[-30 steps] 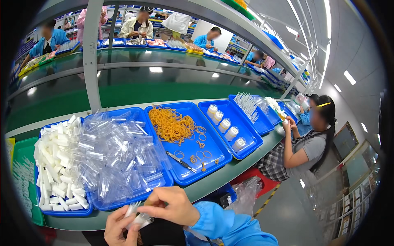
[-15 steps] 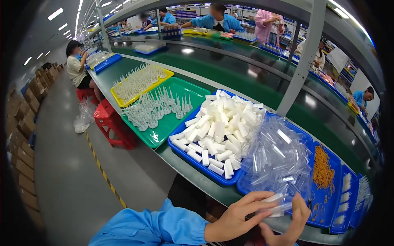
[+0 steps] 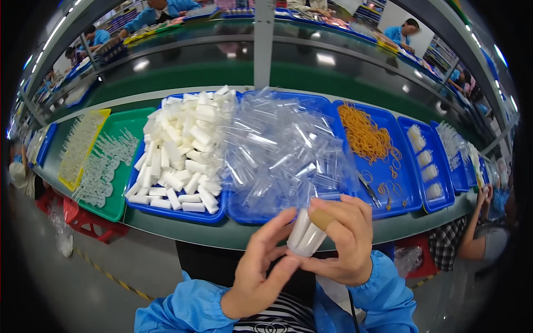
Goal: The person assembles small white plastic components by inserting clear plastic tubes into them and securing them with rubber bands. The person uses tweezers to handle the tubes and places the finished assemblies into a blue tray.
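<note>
Both hands hold a small bundle of white foam blocks in a clear plastic sleeve [image 3: 303,237], in front of the table edge. My left hand [image 3: 261,266] is closed on its left side, thumb near the lower end and fingers at the upper end. My right hand [image 3: 347,238] wraps the right side; one finger wears a tan band [image 3: 322,218]. My fingers partly hide the bundle. Just beyond lies a heap of clear plastic sleeves [image 3: 277,150] on a blue tray. To its left is a pile of white foam blocks [image 3: 186,147] on another blue tray.
Orange rubber bands [image 3: 366,133] and dark tweezers [image 3: 370,191] lie on a blue tray to the right. White bundles [image 3: 425,159] fill a narrower tray beyond. Pointed clear parts stand on a green tray [image 3: 114,208] and a yellow tray [image 3: 104,116]. A metal post [image 3: 263,44] rises behind.
My view has swung right, so the trays now sit further left. The bundle has been tilted more upright, and both hands have closed in around it.
</note>
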Action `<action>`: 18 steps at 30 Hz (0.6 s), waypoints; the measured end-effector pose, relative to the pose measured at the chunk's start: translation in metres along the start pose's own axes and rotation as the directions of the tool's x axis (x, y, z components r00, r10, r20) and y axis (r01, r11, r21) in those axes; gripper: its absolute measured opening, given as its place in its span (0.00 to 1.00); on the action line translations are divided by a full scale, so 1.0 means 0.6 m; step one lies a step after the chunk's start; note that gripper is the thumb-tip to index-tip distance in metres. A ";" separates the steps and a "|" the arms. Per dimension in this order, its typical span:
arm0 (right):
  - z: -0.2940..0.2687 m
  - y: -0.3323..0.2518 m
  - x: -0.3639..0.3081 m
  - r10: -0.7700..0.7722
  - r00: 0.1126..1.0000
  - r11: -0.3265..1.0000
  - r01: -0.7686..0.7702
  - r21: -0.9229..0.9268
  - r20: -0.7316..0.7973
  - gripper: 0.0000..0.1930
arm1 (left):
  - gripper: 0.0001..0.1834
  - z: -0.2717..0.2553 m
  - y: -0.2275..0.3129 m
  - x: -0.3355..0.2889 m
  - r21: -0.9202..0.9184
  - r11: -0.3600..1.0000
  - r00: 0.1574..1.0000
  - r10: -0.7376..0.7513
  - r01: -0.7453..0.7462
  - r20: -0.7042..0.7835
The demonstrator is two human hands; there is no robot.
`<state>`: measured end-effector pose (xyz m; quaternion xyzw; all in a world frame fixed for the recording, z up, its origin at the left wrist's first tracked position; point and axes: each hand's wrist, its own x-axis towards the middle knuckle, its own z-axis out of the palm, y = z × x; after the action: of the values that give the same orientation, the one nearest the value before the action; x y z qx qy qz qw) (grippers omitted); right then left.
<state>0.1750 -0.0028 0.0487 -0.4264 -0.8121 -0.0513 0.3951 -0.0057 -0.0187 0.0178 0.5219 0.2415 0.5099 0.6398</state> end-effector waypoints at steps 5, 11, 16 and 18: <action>0.003 0.009 -0.018 0.045 0.999 0.937 -0.052 0.346 0.028 0.37 | 0.29 -0.020 0.005 0.008 -0.306 0.822 0.874 -0.480 0.480 0.080; -0.019 0.014 -0.018 0.077 0.977 0.941 -0.138 0.308 0.201 0.36 | 0.27 -0.013 0.000 0.006 -0.108 0.853 0.860 -0.509 0.511 0.048; -0.017 0.008 -0.039 0.022 0.986 0.924 -0.084 0.374 0.167 0.32 | 0.38 -0.019 -0.010 -0.002 -0.281 0.736 0.788 -0.572 0.616 0.226; -0.006 0.001 -0.042 0.043 0.992 0.907 -0.090 0.412 0.121 0.30 | 0.33 -0.027 -0.018 0.005 -0.338 0.612 0.694 -0.558 0.715 0.455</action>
<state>0.1858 -0.0208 0.0337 -0.3617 -0.8097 0.1600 0.4335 -0.0137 -0.0082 0.0030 0.2910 0.1732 0.2017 0.9190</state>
